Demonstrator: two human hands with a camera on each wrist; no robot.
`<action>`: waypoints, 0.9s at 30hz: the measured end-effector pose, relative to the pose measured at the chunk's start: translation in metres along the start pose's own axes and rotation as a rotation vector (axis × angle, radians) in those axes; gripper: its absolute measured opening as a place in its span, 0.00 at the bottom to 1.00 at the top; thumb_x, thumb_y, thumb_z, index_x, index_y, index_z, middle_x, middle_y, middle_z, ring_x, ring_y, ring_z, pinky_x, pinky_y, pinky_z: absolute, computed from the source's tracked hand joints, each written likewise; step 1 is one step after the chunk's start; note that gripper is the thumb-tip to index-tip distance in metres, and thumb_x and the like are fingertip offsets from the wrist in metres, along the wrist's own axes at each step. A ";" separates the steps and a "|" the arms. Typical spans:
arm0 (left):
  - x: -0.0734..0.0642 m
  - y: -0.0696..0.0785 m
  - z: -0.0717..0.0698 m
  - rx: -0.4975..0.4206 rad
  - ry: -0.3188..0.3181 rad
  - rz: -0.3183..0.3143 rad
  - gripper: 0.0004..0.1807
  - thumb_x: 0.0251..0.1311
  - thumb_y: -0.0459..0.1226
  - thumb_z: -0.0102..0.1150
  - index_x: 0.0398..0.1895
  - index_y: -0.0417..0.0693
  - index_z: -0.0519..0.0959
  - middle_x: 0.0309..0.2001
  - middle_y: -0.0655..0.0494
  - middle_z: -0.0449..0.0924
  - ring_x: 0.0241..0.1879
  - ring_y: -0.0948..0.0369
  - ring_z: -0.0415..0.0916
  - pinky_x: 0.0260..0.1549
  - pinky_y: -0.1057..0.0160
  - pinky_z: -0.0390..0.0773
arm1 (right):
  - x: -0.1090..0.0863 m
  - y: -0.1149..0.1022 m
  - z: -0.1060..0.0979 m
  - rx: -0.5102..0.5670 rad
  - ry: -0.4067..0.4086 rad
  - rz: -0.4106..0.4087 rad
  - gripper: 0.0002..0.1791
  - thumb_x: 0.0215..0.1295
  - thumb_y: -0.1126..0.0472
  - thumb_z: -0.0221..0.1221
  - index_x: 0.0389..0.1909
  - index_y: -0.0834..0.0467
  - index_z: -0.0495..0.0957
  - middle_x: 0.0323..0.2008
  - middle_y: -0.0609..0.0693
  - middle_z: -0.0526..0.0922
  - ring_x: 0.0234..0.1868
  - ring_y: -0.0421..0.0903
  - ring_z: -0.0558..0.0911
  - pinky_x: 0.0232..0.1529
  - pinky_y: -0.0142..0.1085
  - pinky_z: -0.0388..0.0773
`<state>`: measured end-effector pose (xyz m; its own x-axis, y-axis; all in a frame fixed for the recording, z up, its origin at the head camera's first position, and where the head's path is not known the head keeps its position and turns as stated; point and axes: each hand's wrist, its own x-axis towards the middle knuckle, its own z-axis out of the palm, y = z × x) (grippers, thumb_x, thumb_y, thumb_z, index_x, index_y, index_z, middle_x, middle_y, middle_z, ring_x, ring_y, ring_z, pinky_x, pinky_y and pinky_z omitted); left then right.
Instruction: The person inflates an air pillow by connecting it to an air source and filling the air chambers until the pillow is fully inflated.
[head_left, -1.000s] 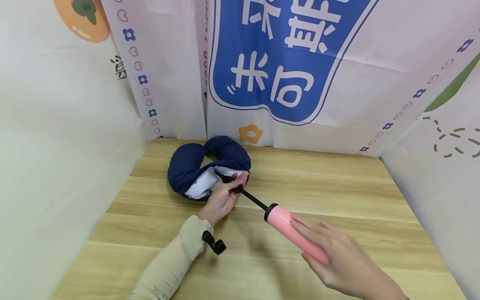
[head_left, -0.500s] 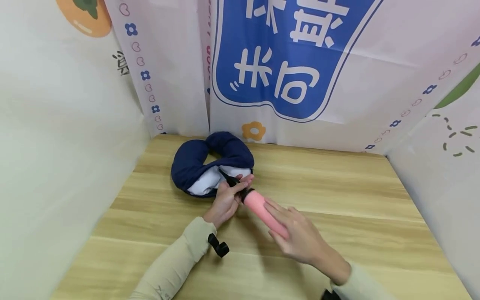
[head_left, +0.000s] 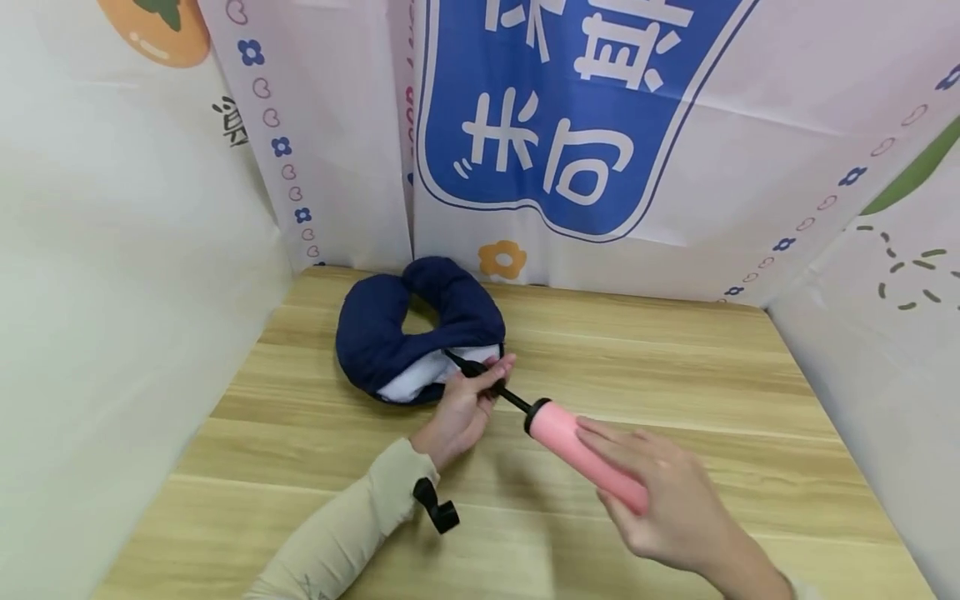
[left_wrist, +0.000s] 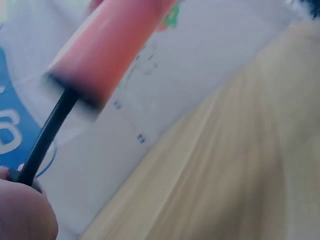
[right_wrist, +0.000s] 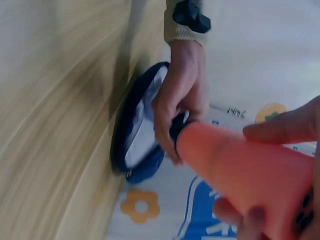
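Pink barrel (head_left: 573, 448), in the right grip (head_left: 675, 508), has slid back (rod (head_left: 516, 401) bared).

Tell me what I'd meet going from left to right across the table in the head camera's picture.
Navy-blue U-shaped fabric neck pillow with white showing in its opening → bare left hand → pink cylindrical pump barrel → bare right hand.

Solid navy covers the neck pillow (head_left: 371, 333), with white fabric (head_left: 412, 377) inside its opening. The pump (head_left: 558, 433) has a plain pink barrel, black rod (head_left: 516, 400) and black nozzle (head_left: 461, 361). The sleeve (head_left: 337, 525) is cream; the desk (head_left: 675, 375), streaky yellow-brown wood grain. The white backdrop (head_left: 750, 200) bears a blue panel (head_left: 551, 92) with white characters and an orange flower (head_left: 490, 262).
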<state>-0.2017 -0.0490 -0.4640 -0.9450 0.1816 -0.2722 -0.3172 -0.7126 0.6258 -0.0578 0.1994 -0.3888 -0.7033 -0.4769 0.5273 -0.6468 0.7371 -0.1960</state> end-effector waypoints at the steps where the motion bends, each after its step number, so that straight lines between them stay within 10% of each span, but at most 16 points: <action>1: -0.004 -0.003 0.002 0.007 0.007 -0.015 0.09 0.74 0.21 0.52 0.42 0.42 0.69 0.45 0.54 0.91 0.45 0.66 0.88 0.51 0.74 0.83 | 0.005 -0.001 0.008 -0.024 0.013 -0.011 0.38 0.43 0.62 0.73 0.63 0.48 0.85 0.61 0.41 0.87 0.45 0.40 0.87 0.40 0.38 0.86; 10: 0.000 -0.009 -0.005 0.125 0.003 0.000 0.11 0.72 0.23 0.56 0.49 0.42 0.68 0.49 0.51 0.91 0.46 0.67 0.89 0.50 0.72 0.84 | 0.024 -0.007 0.065 -0.066 -0.039 -0.017 0.36 0.51 0.58 0.73 0.66 0.54 0.82 0.66 0.46 0.85 0.46 0.51 0.87 0.50 0.49 0.89; 18: 0.005 0.006 -0.018 0.037 -0.028 0.068 0.17 0.69 0.16 0.51 0.54 0.36 0.62 0.43 0.47 0.92 0.46 0.62 0.91 0.52 0.69 0.86 | -0.010 0.008 0.012 0.019 -0.170 -0.024 0.42 0.56 0.60 0.74 0.74 0.47 0.74 0.72 0.41 0.78 0.56 0.42 0.86 0.55 0.50 0.86; 22: 0.000 0.008 -0.015 -0.004 0.039 0.076 0.14 0.71 0.17 0.52 0.48 0.39 0.64 0.41 0.50 0.92 0.43 0.64 0.90 0.49 0.71 0.86 | -0.019 0.002 -0.025 0.019 -0.168 0.020 0.47 0.49 0.63 0.77 0.74 0.41 0.75 0.68 0.36 0.81 0.55 0.41 0.88 0.74 0.29 0.70; 27: -0.015 -0.004 0.003 -0.012 0.036 0.044 0.11 0.72 0.20 0.53 0.45 0.42 0.68 0.41 0.55 0.92 0.43 0.66 0.89 0.49 0.73 0.84 | -0.003 -0.006 -0.013 0.003 -0.050 0.006 0.42 0.43 0.62 0.75 0.67 0.44 0.82 0.63 0.37 0.85 0.48 0.39 0.87 0.57 0.27 0.79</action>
<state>-0.1867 -0.0469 -0.4597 -0.9545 0.1251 -0.2708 -0.2738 -0.7273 0.6293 -0.0480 0.2025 -0.3787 -0.7207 -0.4963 0.4840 -0.6437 0.7383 -0.2015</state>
